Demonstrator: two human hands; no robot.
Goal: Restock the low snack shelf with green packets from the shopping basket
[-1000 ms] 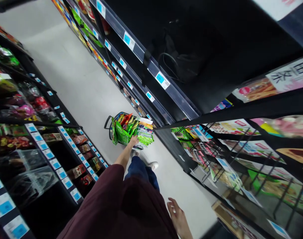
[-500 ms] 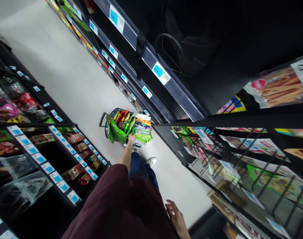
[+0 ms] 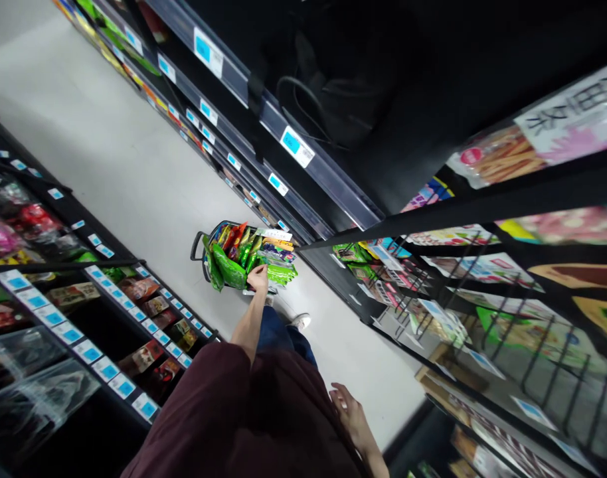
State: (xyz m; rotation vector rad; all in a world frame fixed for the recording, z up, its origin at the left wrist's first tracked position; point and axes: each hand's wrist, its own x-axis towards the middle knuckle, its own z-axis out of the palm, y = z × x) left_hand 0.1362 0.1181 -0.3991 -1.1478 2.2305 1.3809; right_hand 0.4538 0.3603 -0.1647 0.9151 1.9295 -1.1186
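Observation:
My left hand (image 3: 258,278) reaches down over the near side of a black shopping basket (image 3: 198,246). Its fingers are curled together, and what they hold, if anything, is too small to make out. Green snack bags (image 3: 228,267) lie just left of the hand. Bright green packets (image 3: 282,274) stand in a row to its right, below a stack of orange and purple packets (image 3: 278,247). My right hand (image 3: 349,413) hangs at my side over the floor, loosely open, fingers slightly bent and apart, with nothing visible in it.
Dark shelves with a price-tag rail (image 3: 296,146) run along the right of the aisle. Hooks with hanging snack packets (image 3: 445,322) jut out at the lower right. Another shelf with packaged food (image 3: 141,289) lines the left. Pale floor (image 3: 149,166) stretches ahead; my shoe (image 3: 300,321) is beside the basket.
My left hand has drawn back slightly from among the packets and shows more fully. The view has shifted a little, with the right-hand shelves sliding left. My right hand still hangs at my side.

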